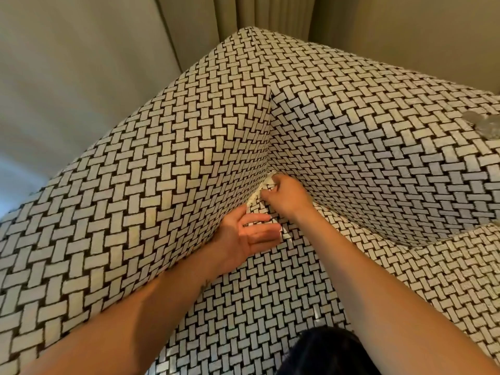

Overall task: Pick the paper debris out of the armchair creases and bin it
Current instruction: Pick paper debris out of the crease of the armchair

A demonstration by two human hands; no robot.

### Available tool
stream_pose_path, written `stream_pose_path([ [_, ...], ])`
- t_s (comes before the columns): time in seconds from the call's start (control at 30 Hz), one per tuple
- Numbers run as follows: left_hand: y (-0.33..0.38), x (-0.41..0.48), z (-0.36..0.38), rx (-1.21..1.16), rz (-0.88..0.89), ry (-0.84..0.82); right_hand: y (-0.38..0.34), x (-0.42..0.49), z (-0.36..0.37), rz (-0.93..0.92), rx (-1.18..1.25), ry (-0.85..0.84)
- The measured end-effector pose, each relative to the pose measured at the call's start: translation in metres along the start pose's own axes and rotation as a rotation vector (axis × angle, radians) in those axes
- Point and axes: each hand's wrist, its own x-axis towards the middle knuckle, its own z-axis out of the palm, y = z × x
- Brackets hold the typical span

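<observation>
Background: beige curtain (pixel 265 14) and plain wall (pixel 67 77) behind an armchair (pixel 365 131) upholstered in a black-and-white basket-weave fabric. The view looks down into the inner corner where 2 upright padded panels meet the seat cushion (pixel 257 307). Paper debris (pixel 255 197): a pale, crumpled strip wedged in the crease (pixel 271 131) at the bottom of that corner, running along the join between the left panel and the seat. Right hand (pixel 286 194): at the corner, fingers curled and pinching the upper end of the strip, knuckles against the right panel. Left hand (pixel 243 236): released, holding nothing; fingers straight and spread, palm turned up, its back lying against the left panel just below the strip, thumb close to the lower end of the paper. 1 thin white sliver (pixel 287 236) lies on the seat beside the left fingertips. A pale crumpled lump (pixel 484 123) sits on the top of the right panel, well apart from both hands; its material cannot be told.
</observation>
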Motion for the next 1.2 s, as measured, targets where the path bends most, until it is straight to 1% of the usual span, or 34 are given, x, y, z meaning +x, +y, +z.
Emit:
stream_pose_path([
  [0.2, -0.002, 0.000, -0.003, -0.001, 0.006, -0.048, -0.008, 0.013, -0.004, -0.009, -0.209, -0.036],
  [0.5, -0.001, -0.002, 0.000, -0.042, 0.007, -0.083, -0.007, 0.020, 0.001, -0.045, -0.310, 0.023],
  [0.77, -0.001, -0.003, 0.000, -0.035, 0.001, -0.079, -0.014, 0.034, 0.000, 0.018, -0.386, -0.128],
  [0.83, -0.001, -0.004, 0.001, -0.032, 0.004, -0.077, -0.011, 0.034, 0.002, -0.001, -0.371, -0.106],
  [0.97, -0.001, -0.004, 0.000, -0.021, 0.007, -0.076, 0.000, 0.028, 0.010, -0.058, -0.314, 0.038],
  [1.2, -0.003, -0.002, -0.001, -0.021, 0.016, -0.082, 0.013, 0.021, 0.013, -0.165, -0.201, 0.109],
])
